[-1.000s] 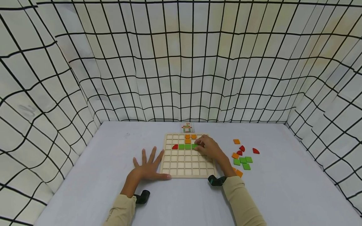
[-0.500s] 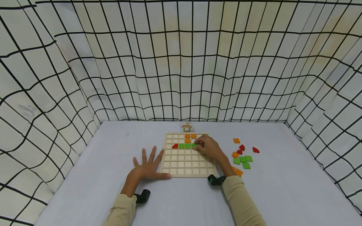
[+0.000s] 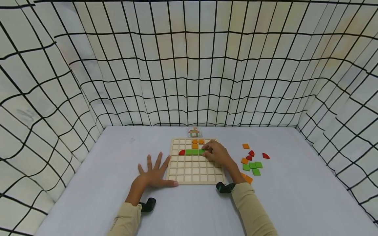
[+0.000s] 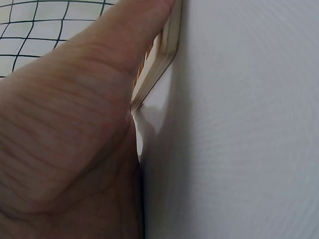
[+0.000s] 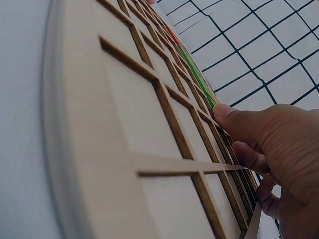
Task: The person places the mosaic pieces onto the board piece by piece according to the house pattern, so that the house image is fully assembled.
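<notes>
A wooden grid board [image 3: 196, 178] lies on the white table. My left hand [image 3: 152, 178] rests with fingers spread at its left side, the thumb on the near left corner and the index fingertip at the edge. In the left wrist view, the thumb [image 4: 124, 40] lies against the board's rim [image 4: 167, 55]. My right hand [image 3: 217, 153] is over the board's upper right, thumb and index finger pinching the rightmost green square tile [image 3: 201, 152] at its cell. Two more green tiles [image 3: 191, 152] and a red quarter-circle tile [image 3: 181, 152] continue that row leftward. Orange tiles [image 3: 195, 146] sit above.
Loose green tiles [image 3: 256, 172], red quarter-circles [image 3: 265, 156] and orange squares [image 3: 246, 146] lie right of the board, some beside the right forearm. A small pattern card [image 3: 194, 132] lies beyond the board's far edge. Black-lined white netting [image 3: 195, 98] surrounds the table.
</notes>
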`<state>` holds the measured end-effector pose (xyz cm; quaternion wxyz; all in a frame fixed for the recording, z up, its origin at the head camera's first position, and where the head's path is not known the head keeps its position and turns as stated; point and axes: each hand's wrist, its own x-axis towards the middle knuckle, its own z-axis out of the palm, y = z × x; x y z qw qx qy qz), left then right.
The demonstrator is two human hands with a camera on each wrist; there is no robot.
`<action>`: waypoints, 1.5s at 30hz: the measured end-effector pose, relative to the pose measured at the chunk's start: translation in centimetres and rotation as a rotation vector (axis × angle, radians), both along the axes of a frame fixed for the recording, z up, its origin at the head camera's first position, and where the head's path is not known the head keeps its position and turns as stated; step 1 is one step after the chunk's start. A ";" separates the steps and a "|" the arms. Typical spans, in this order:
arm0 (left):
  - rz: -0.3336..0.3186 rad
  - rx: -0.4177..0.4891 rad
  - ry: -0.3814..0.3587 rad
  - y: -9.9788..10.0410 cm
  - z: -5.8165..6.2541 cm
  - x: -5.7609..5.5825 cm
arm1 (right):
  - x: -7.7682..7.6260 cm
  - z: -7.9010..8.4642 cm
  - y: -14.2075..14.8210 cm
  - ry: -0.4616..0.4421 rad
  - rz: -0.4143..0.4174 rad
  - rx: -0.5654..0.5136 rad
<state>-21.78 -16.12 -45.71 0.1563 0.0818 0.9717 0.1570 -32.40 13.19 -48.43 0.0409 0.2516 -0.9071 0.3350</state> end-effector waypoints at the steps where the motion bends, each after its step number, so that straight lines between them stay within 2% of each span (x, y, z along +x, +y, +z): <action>1: 0.002 0.000 -0.002 0.0 0.0 0.0 | 0.0 0.0 0.0 0.001 0.002 0.004; 12: -0.004 0.014 0.004 -0.1 -0.2 0.1 | 0.1 0.0 0.0 -0.023 -0.008 0.021; 19: -0.003 0.036 -0.003 -0.1 -0.2 0.1 | 0.1 -0.2 -0.1 -0.011 -0.004 -0.003; 34: -0.008 0.016 0.012 -0.1 -0.1 0.3 | 0.1 -0.1 0.0 -0.045 0.001 -0.018; 45: -0.005 0.019 0.021 0.0 -0.2 0.2 | 0.3 0.2 0.5 -0.035 0.059 -0.091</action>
